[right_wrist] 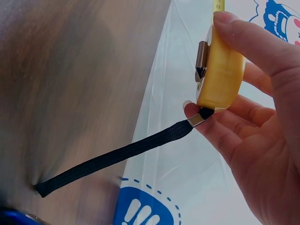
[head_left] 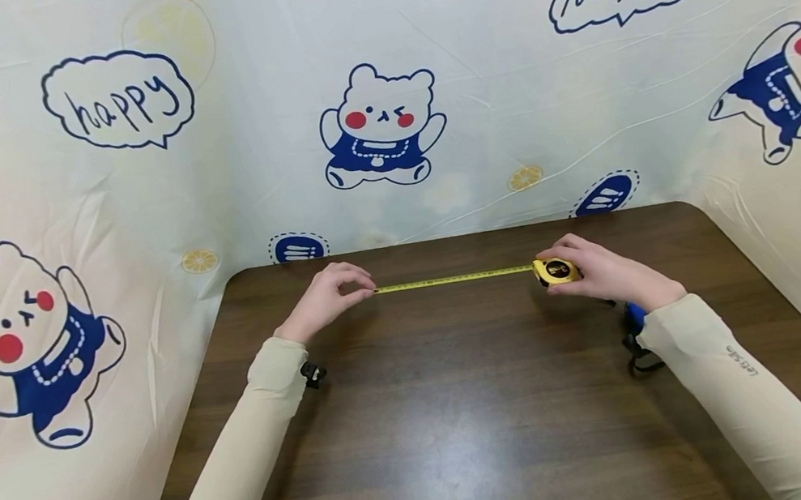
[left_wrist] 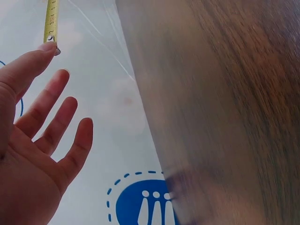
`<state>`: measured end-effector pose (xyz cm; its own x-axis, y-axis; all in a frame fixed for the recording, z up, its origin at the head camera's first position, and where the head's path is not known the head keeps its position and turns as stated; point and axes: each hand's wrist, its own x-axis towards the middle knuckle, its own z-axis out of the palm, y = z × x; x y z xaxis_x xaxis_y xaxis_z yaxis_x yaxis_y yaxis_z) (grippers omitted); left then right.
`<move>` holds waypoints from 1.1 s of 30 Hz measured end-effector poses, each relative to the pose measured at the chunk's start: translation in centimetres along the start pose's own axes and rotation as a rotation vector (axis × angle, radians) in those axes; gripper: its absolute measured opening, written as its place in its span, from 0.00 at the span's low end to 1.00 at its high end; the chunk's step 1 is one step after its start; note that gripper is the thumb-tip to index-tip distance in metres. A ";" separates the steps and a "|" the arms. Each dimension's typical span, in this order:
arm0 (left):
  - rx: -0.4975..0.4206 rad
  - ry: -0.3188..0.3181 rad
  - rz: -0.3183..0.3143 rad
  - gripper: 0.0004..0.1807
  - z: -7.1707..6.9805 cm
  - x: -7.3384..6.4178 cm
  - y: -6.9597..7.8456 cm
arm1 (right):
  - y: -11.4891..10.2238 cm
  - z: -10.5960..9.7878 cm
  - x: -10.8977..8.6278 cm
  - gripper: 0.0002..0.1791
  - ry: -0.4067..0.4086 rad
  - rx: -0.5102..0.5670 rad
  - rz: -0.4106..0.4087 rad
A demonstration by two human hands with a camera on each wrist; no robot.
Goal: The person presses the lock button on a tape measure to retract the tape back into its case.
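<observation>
A dark brown wooden worktop [head_left: 461,406] was seen, hemmed on its far, left and right edges by a pale plastic sheet [head_left: 501,93] printed with cartoon bears, lemon slices and "happy" speech bubbles. Two forearms in beige sleeves [head_left: 246,454] were stretched over the worktop from its near edge towards its far edge. A yellow tape measure case [head_left: 556,270] was held close to the far edge, towards the far right corner, and its yellow blade [head_left: 455,279] was drawn out in a straight line running leftwards, roughly parallel to that far edge. The case was gripped by the right hand [head_left: 604,273], the thumb being laid across the top and the fingers curled beneath; in the right wrist view the case [right_wrist: 220,70] was seen edge-on, with a metal clip on its side. A black wrist strap [right_wrist: 117,157] was fastened to the bottom of the case and trailed down onto the worktop. The free end of the blade [left_wrist: 50,21] was pinched by the left hand [head_left: 328,294] left of the middle of the far edge; in the left wrist view the end hook was met by the tip of the forefinger, while the other fingers [left_wrist: 56,115] were spread loosely and held nothing. Whether the blade touched the worktop could not be told.
</observation>
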<state>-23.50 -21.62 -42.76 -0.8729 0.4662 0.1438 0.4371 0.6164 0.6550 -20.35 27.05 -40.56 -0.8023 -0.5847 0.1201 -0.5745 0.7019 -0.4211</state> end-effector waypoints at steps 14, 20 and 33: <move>0.016 0.005 0.021 0.05 1.2 0.7 1.0 | -0.8 0.4 0.9 0.29 -0.014 0.006 -0.023; 0.013 -0.002 0.038 0.04 1.8 0.9 1.3 | -1.1 0.9 1.0 0.29 -0.018 0.016 -0.029; 0.012 0.000 0.085 0.04 3.1 1.7 1.8 | -1.6 1.5 1.5 0.29 -0.011 0.029 -0.041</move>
<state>-23.54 -17.72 -43.59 -0.8325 0.5172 0.1985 0.5121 0.5818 0.6318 -20.43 24.48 -41.04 -0.7762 -0.6173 0.1284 -0.6020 0.6651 -0.4419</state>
